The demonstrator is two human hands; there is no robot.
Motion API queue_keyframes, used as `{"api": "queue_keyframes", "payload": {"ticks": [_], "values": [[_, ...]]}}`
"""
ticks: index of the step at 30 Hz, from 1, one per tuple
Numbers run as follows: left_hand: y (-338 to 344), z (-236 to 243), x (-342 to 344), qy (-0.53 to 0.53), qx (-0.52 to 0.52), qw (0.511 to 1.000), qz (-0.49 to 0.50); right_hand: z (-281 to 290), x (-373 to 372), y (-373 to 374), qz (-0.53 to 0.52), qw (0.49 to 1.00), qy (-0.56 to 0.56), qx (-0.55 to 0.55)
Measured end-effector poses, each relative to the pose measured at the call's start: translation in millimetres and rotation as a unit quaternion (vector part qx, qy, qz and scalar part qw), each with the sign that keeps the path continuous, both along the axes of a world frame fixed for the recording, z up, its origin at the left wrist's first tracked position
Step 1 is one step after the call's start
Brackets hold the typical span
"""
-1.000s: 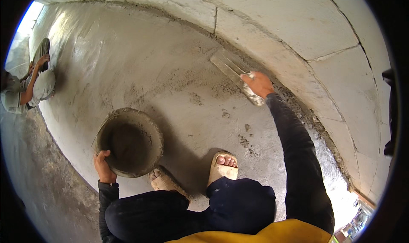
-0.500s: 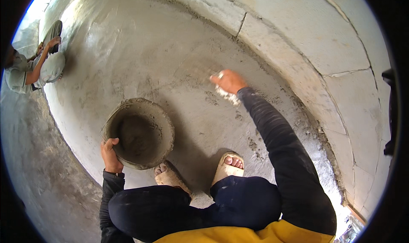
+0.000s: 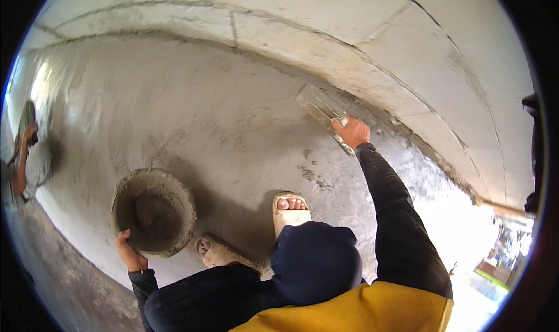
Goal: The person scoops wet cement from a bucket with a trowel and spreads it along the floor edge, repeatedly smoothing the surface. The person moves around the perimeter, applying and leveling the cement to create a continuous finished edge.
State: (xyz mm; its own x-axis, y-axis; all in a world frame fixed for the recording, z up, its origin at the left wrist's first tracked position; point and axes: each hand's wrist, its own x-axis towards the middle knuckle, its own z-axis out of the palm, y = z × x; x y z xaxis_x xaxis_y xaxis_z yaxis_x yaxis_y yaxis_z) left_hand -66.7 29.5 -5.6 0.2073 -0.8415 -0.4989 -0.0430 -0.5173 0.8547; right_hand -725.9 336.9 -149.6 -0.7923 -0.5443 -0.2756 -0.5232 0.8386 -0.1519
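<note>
My left hand (image 3: 131, 254) grips the near left edge of a mortar-crusted bucket (image 3: 190, 208), thumb at the rim and the other fingers hidden behind it. Dark grey mortar (image 3: 160, 215) sits low inside the bucket. Out to the right, my right hand (image 3: 354, 133) is closed around the handle of a rectangular plastering trowel (image 3: 315, 104). The trowel's long blade lies at a slant over the grey cement floor (image 3: 244, 116), close to the foot of the block wall; whether it presses on the floor I cannot tell.
A wall of pale blocks (image 3: 291, 50) curves along the far and right side. My sandalled feet (image 3: 291, 212) stand between bucket and trowel. At the far left another person (image 3: 32, 157) crouches low. Bright daylight and assorted items (image 3: 501, 256) show at the lower right.
My view has turned to the right. The right hand has swept the trowel toward the wall, and its blade now shows clearly. My left hand keeps its hold on the bucket.
</note>
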Motion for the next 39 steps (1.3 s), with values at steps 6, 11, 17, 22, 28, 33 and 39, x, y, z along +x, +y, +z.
{"api": "queue_keyframes", "payload": {"ticks": [6, 11, 17, 22, 28, 33, 39], "values": [[-6.9, 2.1, -18.8, 0.058, 0.034, 0.996, -0.066, 21.1, 62.8, 21.4, -0.095, 0.989, -0.098, -0.050], [4.2, 9.3, -59.8, -0.032, -0.033, 0.993, -0.106, 65.1, 209.4, -107.3, 0.211, 0.896, -0.268, -0.283], [29.7, 25.3, -92.5, -0.026, -0.123, 0.980, -0.152, 93.9, 284.9, -183.1, 0.497, 0.812, 0.119, -0.281], [32.3, 35.8, -117.4, -0.008, -0.185, 0.949, -0.255, 88.1, 298.7, -164.3, 0.477, 0.837, -0.155, -0.221], [34.1, 61.5, -141.7, 0.023, -0.202, 0.923, -0.326, 107.5, 293.8, -99.7, 0.223, 0.795, -0.542, -0.154], [40.8, 62.8, -155.8, 0.026, -0.160, 0.948, -0.273, 116.6, 284.2, -78.4, 0.226, 0.795, -0.518, -0.220], [31.5, 44.6, -130.9, 0.067, -0.090, 0.959, -0.261, 127.7, 245.8, -30.8, 0.126, 0.762, -0.613, -0.170]]}}
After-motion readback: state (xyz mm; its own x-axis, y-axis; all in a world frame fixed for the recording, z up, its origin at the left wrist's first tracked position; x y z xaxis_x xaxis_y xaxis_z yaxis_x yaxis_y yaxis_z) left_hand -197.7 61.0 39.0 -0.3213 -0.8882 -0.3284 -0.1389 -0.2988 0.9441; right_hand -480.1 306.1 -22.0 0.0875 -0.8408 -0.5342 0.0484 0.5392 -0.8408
